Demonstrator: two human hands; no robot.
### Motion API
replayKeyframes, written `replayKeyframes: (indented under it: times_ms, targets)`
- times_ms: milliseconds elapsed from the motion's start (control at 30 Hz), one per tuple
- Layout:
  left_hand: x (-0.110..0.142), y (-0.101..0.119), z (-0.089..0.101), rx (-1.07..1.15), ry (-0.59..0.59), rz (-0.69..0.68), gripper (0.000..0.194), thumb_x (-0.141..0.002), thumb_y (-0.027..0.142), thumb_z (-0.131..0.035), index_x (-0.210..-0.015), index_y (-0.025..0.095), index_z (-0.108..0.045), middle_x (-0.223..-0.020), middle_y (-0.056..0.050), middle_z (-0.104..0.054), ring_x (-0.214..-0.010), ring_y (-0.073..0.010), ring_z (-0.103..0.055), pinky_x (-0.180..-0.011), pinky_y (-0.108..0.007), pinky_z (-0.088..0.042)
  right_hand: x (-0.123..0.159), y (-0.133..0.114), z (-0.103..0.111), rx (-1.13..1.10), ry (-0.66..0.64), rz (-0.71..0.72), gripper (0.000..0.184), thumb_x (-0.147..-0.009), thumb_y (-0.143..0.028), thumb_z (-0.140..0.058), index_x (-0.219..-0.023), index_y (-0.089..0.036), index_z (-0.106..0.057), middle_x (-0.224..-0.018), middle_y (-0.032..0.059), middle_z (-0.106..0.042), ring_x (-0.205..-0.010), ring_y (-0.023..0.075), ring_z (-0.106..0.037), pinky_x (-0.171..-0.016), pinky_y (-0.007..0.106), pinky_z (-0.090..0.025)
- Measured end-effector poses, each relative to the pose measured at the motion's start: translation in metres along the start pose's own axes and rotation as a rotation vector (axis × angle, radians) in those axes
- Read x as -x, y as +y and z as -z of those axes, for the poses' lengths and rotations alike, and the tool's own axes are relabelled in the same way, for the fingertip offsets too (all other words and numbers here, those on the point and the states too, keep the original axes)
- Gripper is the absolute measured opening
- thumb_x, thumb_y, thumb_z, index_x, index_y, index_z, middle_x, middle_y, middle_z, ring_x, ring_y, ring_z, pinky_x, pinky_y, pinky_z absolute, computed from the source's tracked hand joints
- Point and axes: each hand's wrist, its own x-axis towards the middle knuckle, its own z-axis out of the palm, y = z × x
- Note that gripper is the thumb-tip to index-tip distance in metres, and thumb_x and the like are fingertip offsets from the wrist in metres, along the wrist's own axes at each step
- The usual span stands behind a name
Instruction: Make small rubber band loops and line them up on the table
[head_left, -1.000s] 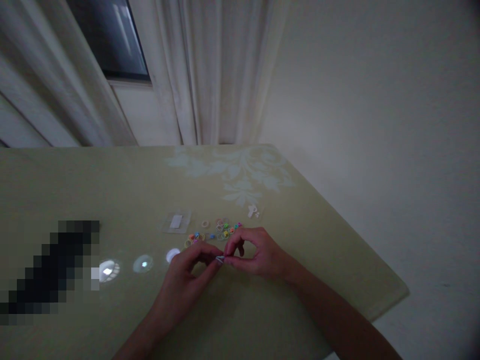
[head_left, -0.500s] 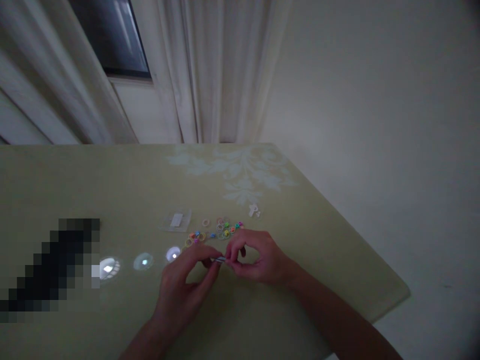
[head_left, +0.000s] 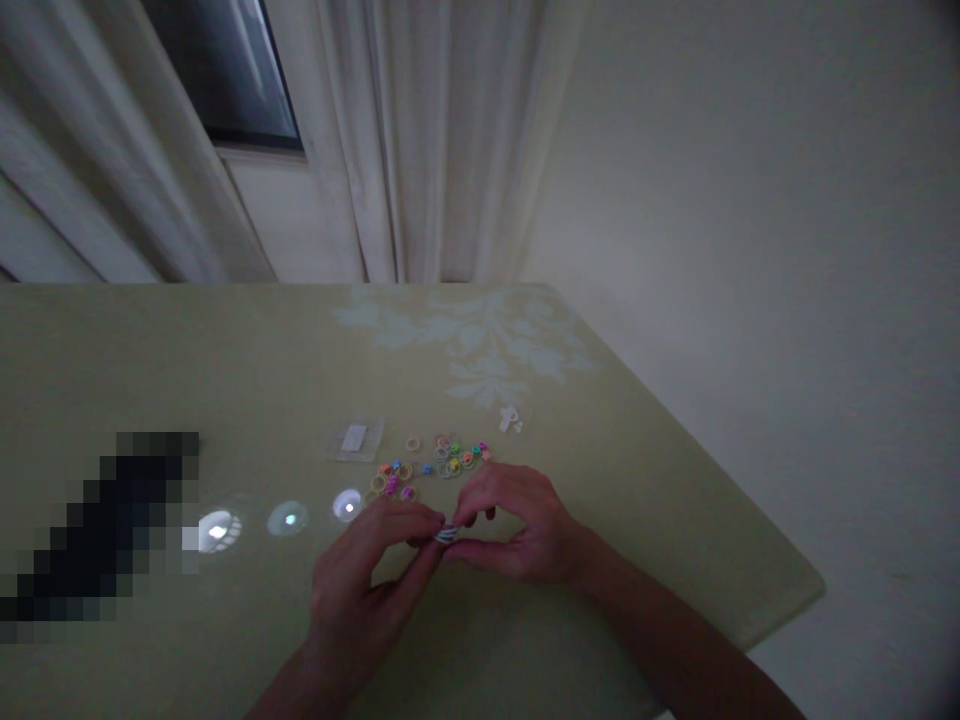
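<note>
I can read no text, brand, number or sign from here. On my feed, the white card (head_left: 354,438) in the clear packet (head_left: 373,440) is too small and dim for me to tell whether it bears print. The pale motif (head_left: 489,338) on the table (head_left: 225,360) looks to me like leafy scrollwork, without readable lettering.

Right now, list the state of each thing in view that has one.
Left hand: pinching small striped item
Right hand: fingertips at that item, hold unclear
Small striped item: between both hands' fingertips
Coloured rings: loose on the table
Clear packet: lying flat, seal unclear
White pieces: lying on the table
Curtains: parted, window partly uncovered
</note>
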Motion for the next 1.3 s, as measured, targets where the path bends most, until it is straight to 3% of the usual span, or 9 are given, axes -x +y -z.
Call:
replayKeyframes:
  times_ms: [267, 500, 733, 933, 1100, 1200, 1300]
  targets:
    - [0.005, -0.003, -0.004, 0.038, 0.027, 0.069, 0.023, -0.091, 0.006, -0.071, -0.103, 0.025, -0.072, -0.092, 0.000, -0.079, -0.085, -0.0153, -0.076, -0.081, -0.026, -0.063, 0.003, 0.004, -0.002, 0.069, 0.046, 0.099, 0.010, -0.096, -0.026, -0.078, -0.099, -0.018, -0.073, -0.079, 0.0037, -0.075, -0.070, 0.0125, -0.069, -0.067, 0.024, -0.054]
    - [0.007, 0.002, -0.004, 0.000, 0.031, 0.041, 0.027, -0.090, 0.004, -0.069, -0.107, 0.025, -0.071, -0.091, 0.000, -0.078, -0.081, -0.0147, -0.076, -0.076, -0.024, -0.061, 0.003, 0.004, -0.003, 0.153, 0.042, 0.148, 0.004, -0.095, -0.020, -0.073, -0.097, -0.019, -0.070, -0.073, 0.0009, -0.072, -0.061, 0.0113, -0.063, -0.061, 0.023, -0.051]
    - [0.007, 0.004, -0.004, 0.002, 0.023, 0.112, 0.019, -0.092, 0.009, -0.069, -0.102, 0.025, -0.070, -0.086, 0.001, -0.077, -0.074, -0.0144, -0.073, -0.070, -0.024, -0.059, 0.003, 0.000, -0.004, 0.176, 0.026, 0.161, 0.008, -0.089, -0.016, -0.071, -0.092, -0.021, -0.065, -0.069, -0.0026, -0.066, -0.058, 0.0098, -0.059, -0.058, 0.022, -0.046]
    - [0.004, 0.003, -0.006, -0.035, 0.047, 0.184, 0.021, -0.091, 0.014, -0.073, -0.108, 0.026, -0.071, -0.081, 0.004, -0.074, -0.067, -0.0117, -0.069, -0.067, -0.022, -0.057, 0.005, 0.001, -0.005, 0.136, -0.041, 0.101, 0.008, -0.090, -0.019, -0.070, -0.093, -0.023, -0.064, -0.067, -0.0050, -0.064, -0.057, 0.0088, -0.058, -0.060, 0.021, -0.047]
    - [-0.003, -0.001, 0.000, -0.063, -0.059, 0.104, 0.019, -0.092, 0.013, -0.070, -0.103, 0.027, -0.075, -0.086, 0.003, -0.079, -0.070, -0.0117, -0.074, -0.071, -0.021, -0.058, 0.007, 0.008, -0.007, 0.026, -0.067, 0.023, 0.008, -0.095, -0.027, -0.070, -0.091, -0.021, -0.068, -0.067, -0.0038, -0.063, -0.057, 0.0092, -0.055, -0.059, 0.021, -0.045]
    - [-0.009, -0.007, 0.007, -0.054, -0.101, 0.128, 0.020, -0.092, 0.014, -0.072, -0.103, 0.029, -0.079, -0.093, 0.002, -0.084, -0.081, -0.0149, -0.079, -0.078, -0.023, -0.061, 0.006, 0.015, -0.002, -0.036, -0.022, -0.132, 0.013, -0.097, -0.029, -0.068, -0.090, -0.019, -0.069, -0.069, -0.0026, -0.063, -0.057, 0.0093, -0.052, -0.057, 0.021, -0.043]
    - [-0.014, -0.011, 0.014, 0.008, -0.204, 0.212, 0.016, -0.091, 0.018, -0.074, -0.098, 0.030, -0.082, -0.090, 0.002, -0.085, -0.082, -0.0171, -0.080, -0.078, -0.024, -0.063, 0.006, 0.028, 0.004, 0.072, 0.055, -0.352, 0.016, -0.100, -0.028, -0.063, -0.092, -0.017, -0.069, -0.071, -0.0029, -0.060, -0.058, 0.0094, -0.050, -0.056, 0.021, -0.041]
